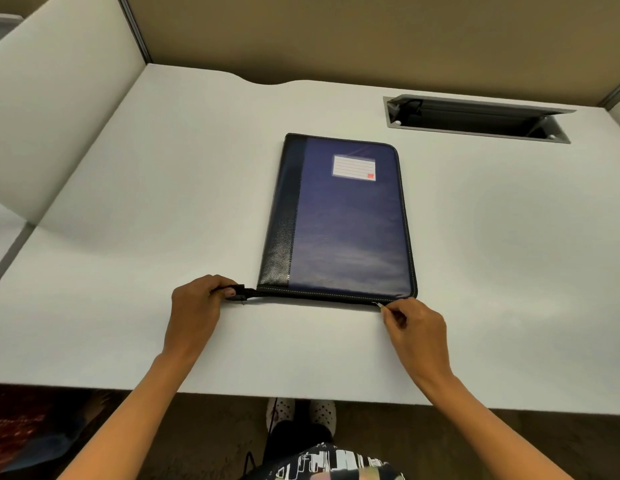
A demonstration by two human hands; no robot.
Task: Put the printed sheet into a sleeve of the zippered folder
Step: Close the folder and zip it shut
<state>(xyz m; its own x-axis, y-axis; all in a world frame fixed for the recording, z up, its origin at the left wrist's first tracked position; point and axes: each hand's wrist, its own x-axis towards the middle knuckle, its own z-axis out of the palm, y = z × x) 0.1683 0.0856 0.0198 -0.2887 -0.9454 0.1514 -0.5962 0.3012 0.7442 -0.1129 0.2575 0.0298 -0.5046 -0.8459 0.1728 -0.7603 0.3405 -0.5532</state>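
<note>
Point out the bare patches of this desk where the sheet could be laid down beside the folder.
The desk is bare left of the zippered folder, out to the white side partition, and right of it below the cable tray. The near strip is crowded: the left hand holds the folder's black tab and the right hand pinches the zipper pull.

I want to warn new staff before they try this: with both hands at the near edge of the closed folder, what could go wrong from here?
1. The right hand pinches only the small zipper pull near the corner; it may slip or jam on the bend.
2. The left hand grips just the black end tab, so the folder could swing on the smooth desk.
3. No printed sheet is in view.
</note>
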